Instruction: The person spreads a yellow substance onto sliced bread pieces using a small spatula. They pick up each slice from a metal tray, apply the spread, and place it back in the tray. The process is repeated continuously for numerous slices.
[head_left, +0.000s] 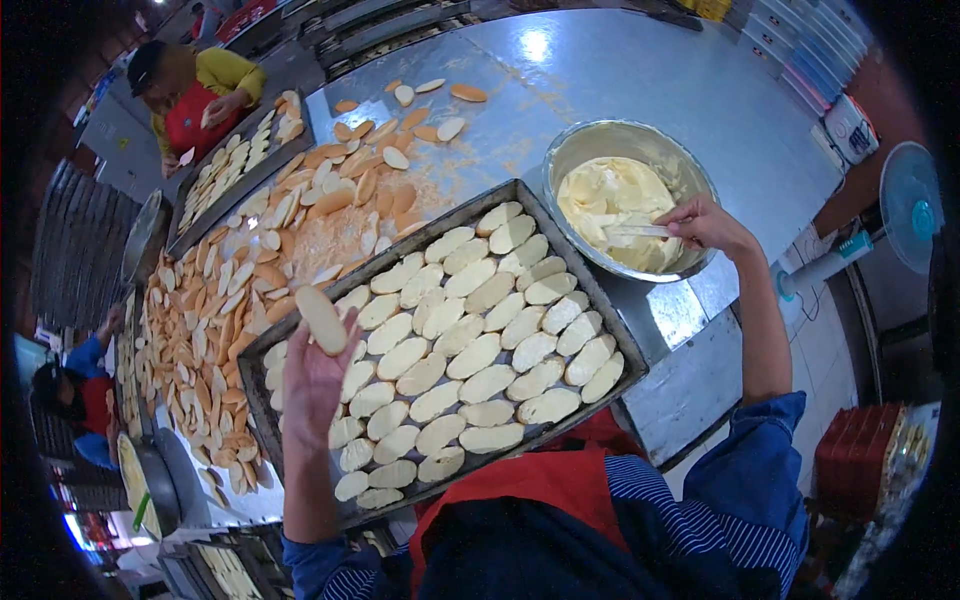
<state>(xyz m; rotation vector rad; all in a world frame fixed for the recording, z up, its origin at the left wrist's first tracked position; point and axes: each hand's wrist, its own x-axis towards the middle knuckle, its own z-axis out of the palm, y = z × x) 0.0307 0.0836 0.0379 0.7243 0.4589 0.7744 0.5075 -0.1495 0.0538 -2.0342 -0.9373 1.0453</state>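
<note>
My left hand (319, 375) holds an oval bread slice (322, 320), its pale face up, above the left part of a dark metal baking tray (442, 234). Rows of oval slices coated with pale cream (480, 357) lie in the tray. To the right, my right hand (701, 223) grips a translucent flat spatula (637, 231), its far end in the pale yellow cream (611, 187) inside a large metal bowl (559, 142). The bowl stands beside the tray's upper right corner.
Loose bread slices (225, 300) and crumbs lie in a heap on the metal table (735, 120) beyond the tray. A co-worker (195, 97) with another filled tray (247, 172) is at the upper left; a second person (82, 405) is at far left. A fan (911, 206) stands right.
</note>
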